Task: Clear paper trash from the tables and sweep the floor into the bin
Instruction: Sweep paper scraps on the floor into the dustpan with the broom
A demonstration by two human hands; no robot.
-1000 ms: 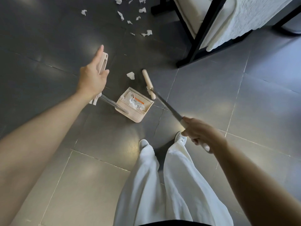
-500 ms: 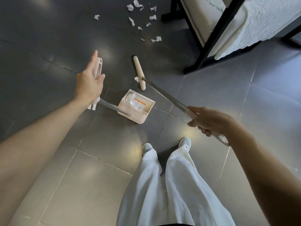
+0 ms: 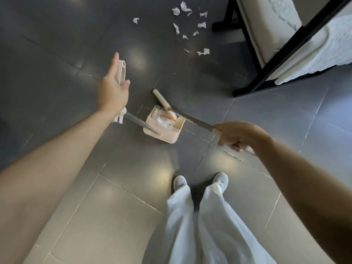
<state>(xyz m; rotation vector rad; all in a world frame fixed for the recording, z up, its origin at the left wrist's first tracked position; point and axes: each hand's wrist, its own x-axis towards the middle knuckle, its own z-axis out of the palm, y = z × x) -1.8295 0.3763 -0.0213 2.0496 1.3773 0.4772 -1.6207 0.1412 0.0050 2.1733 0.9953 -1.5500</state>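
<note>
Forefinger (image 3: 115, 61) straight, left hand (image 3: 112, 94) clasps the dustpan handle (image 3: 122, 71); right hand (image 3: 238, 135) is curled round the broom handle (image 3: 198, 121).

cream plastic dustpan (image 3: 163, 131) sits on the dark tile floor (image 3: 80, 197), comb-toothed back wall toward the person, open mouth facing away. white paper bits and something orange lie inside the pan. its metal pole (image 3: 138, 122) slants up left to a cream grip (image 3: 122, 72), held by the left hand (image 3: 113, 92) with the index finger straight. broom (image 3: 161, 99) has a cream bar head set diagonally, its near end at the pan's far rim. the grey broom shaft (image 3: 196, 121) runs right into the gripping right hand (image 3: 236, 135). about 10 torn white paper scraps (image 3: 203, 52) lie scattered on the floor, well beyond the pan.
</note>
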